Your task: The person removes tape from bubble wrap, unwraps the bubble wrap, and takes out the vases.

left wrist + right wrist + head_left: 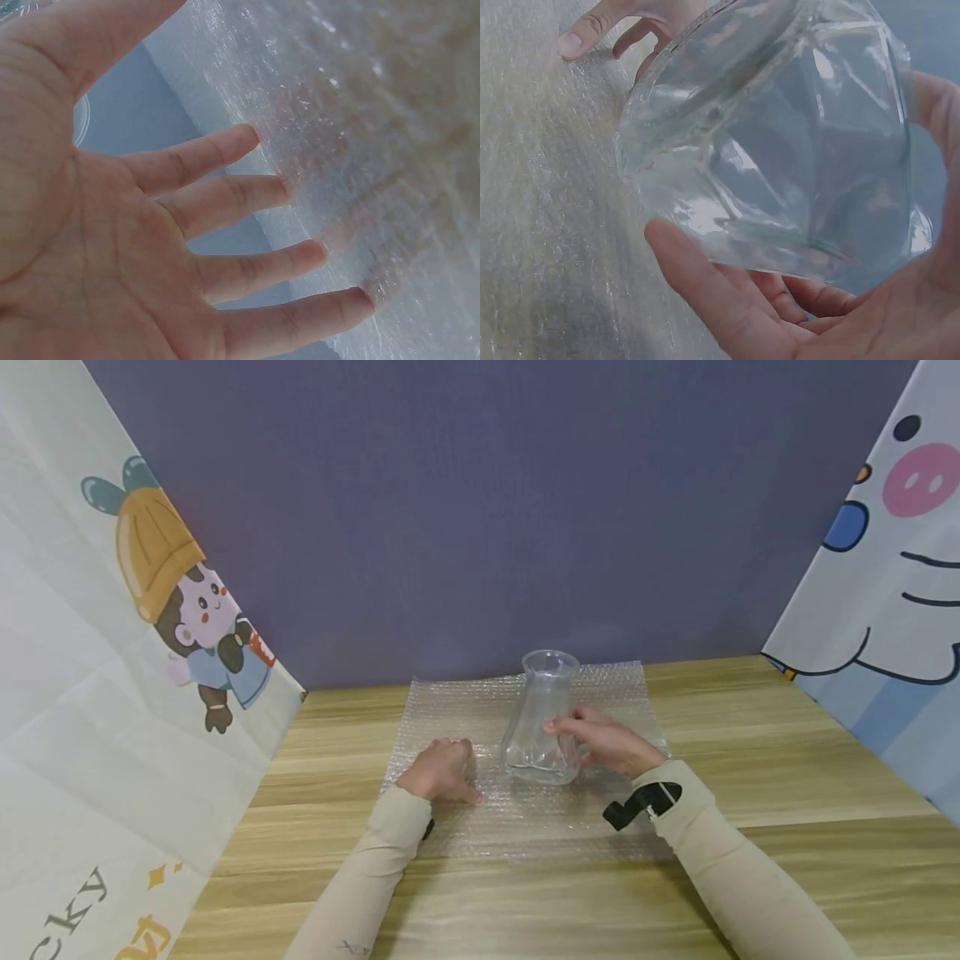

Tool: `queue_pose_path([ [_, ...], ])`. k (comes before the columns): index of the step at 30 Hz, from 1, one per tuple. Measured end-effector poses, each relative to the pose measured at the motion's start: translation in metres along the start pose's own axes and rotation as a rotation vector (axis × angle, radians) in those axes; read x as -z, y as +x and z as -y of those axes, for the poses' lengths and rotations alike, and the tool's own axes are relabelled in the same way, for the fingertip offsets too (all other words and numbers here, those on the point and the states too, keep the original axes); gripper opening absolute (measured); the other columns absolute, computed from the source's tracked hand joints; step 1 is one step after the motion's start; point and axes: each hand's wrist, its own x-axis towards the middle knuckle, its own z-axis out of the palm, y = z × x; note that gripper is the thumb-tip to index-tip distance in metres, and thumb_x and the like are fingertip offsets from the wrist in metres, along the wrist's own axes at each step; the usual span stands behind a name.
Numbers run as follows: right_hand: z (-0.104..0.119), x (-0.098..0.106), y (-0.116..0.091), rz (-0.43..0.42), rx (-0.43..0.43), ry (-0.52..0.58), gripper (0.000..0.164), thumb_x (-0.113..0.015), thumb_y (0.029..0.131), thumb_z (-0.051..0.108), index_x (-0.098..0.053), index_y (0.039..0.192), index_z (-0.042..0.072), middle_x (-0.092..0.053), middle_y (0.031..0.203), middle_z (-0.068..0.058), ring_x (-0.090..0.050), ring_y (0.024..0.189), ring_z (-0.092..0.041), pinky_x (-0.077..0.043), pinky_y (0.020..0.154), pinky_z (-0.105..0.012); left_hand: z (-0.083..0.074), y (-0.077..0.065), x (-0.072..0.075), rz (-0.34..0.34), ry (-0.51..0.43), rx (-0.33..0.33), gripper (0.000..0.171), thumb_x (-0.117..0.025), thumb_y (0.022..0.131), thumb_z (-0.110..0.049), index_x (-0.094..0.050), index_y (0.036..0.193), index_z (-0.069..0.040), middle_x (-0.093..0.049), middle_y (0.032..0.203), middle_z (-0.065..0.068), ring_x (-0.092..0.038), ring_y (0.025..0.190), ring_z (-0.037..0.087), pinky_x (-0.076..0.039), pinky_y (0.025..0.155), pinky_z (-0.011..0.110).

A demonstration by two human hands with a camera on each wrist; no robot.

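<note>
A clear glass carafe (pixel 534 727) with a flared rim and faceted lower body leans slightly over a sheet of bubble wrap (pixel 450 703). My right hand (pixel 613 745) grips its right side. In the right wrist view the base of the carafe (pixel 780 172) faces the camera, and the thumb and fingers of my right hand (pixel 840 319) curl round the glass. Left of the carafe, my left hand (pixel 442 770) is over the bubble wrap. The left wrist view shows that hand (pixel 127 225) with straight, spread fingers, their tips at the bubble wrap (pixel 360 150).
Under the wrap lies a wood-grain table (pixel 757 752). A dark blue panel (pixel 480 527) stands along its back edge. Cartoon-printed white sheets flank it at the left (pixel 67 635) and right (pixel 900 610). A black strap (pixel 641 806) circles the right wrist.
</note>
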Motion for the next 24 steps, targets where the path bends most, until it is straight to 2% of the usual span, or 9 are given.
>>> queue_pose_path([
  [8, 0.0007, 0.0007, -0.0007, -0.025, 0.015, 0.016, 0.079, -0.066, 0.095, 0.033, -0.024, 0.154, 0.000, -0.047, 0.142, -0.020, -0.058, 0.115, -0.028, -0.057, 0.090, -0.043, -0.0005, -0.0008, 0.0004, 0.003, -0.017, 0.016, 0.056, -0.096, 0.064, -0.042, -0.064, 0.099, -0.010, -0.063, 0.091, 0.004, -0.060, 0.094, 0.028, -0.054, 0.088, 0.046],
  [13, -0.0024, 0.0022, 0.0023, -0.053, 0.033, 0.006, 0.083, -0.068, 0.094, 0.031, -0.022, 0.156, 0.000, -0.040, 0.150, -0.024, -0.055, 0.123, -0.034, -0.056, 0.092, -0.046, -0.0009, -0.0010, 0.0008, -0.001, -0.014, 0.018, 0.056, -0.096, 0.064, -0.042, -0.063, 0.097, -0.011, -0.062, 0.090, 0.004, -0.060, 0.095, 0.028, -0.054, 0.088, 0.046],
  [20, -0.0040, 0.0056, 0.0046, -0.100, 0.067, 0.011, 0.102, -0.071, 0.092, 0.027, 0.001, 0.162, 0.010, -0.022, 0.163, -0.025, -0.039, 0.143, -0.046, -0.053, 0.098, -0.057, -0.0008, -0.0008, 0.0014, 0.006, -0.020, 0.016, 0.055, -0.095, 0.065, -0.041, -0.063, 0.098, -0.011, -0.063, 0.090, 0.003, -0.060, 0.096, 0.029, -0.053, 0.090, 0.047],
  [24, -0.0040, 0.0081, 0.0059, -0.095, 0.126, 0.038, 0.101, -0.072, 0.090, 0.020, -0.004, 0.164, 0.017, -0.025, 0.164, -0.024, -0.042, 0.141, -0.049, -0.055, 0.097, -0.060, -0.0004, 0.0000, 0.0020, 0.007, -0.011, 0.016, 0.056, -0.096, 0.065, -0.042, -0.064, 0.099, -0.010, -0.064, 0.091, 0.004, -0.061, 0.097, 0.030, -0.054, 0.092, 0.048],
])
